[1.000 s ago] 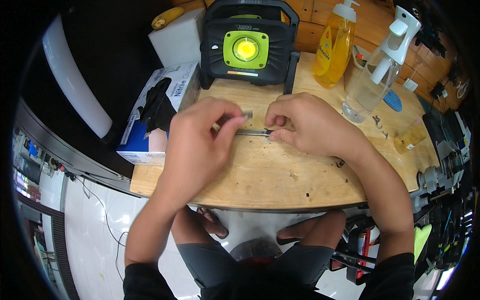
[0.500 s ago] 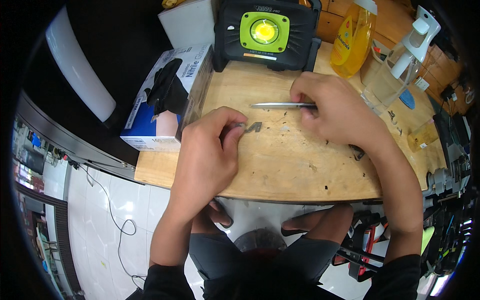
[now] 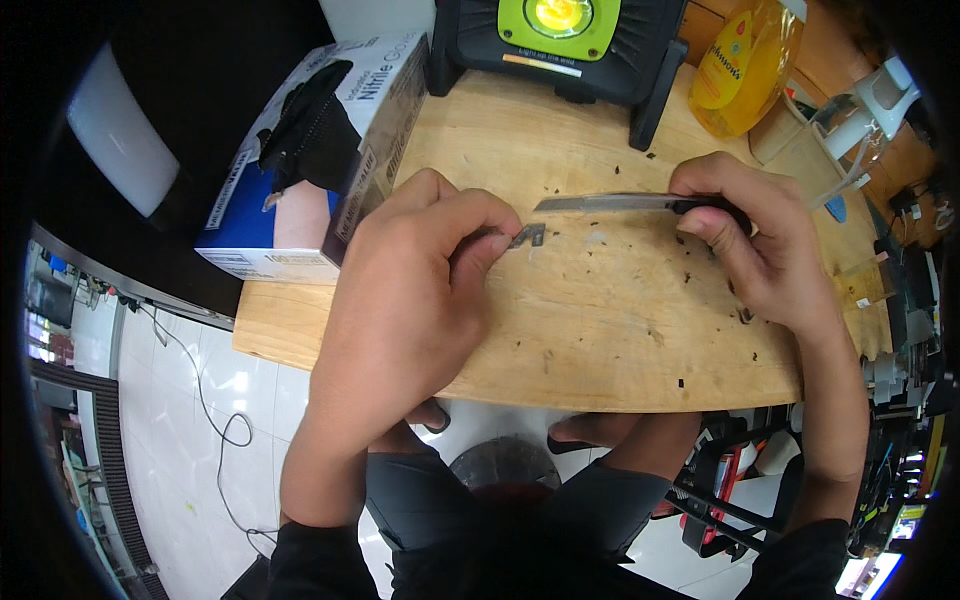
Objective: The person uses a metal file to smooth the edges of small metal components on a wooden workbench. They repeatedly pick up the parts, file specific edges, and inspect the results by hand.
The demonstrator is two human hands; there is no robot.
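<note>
My left hand (image 3: 410, 285) is closed, thumb and forefinger pinching a small grey piece with angular, letter-like strokes (image 3: 535, 235) just above the wooden table (image 3: 600, 340). Part of that piece is hidden by the fingertips. In my right hand (image 3: 765, 250) is a box cutter with a long, straight blade (image 3: 612, 203); its dark handle is mostly covered by my fingers. The blade points left, its flat side showing. Its tip lies a little beyond the grey piece, apparently apart from it.
Dark scraps (image 3: 740, 315) are scattered over the tabletop. At the left stands a glove box (image 3: 285, 265) with a black zippered pouch (image 3: 310, 135) on it. Along the back are a lit work lamp (image 3: 560, 65), a yellow bottle (image 3: 745, 70) and a clear spray bottle (image 3: 865, 130).
The view has moved closer to the table. My right hand has turned the box cutter, so more of the blade's flat side shows. My left hand still pinches the grey piece.
</note>
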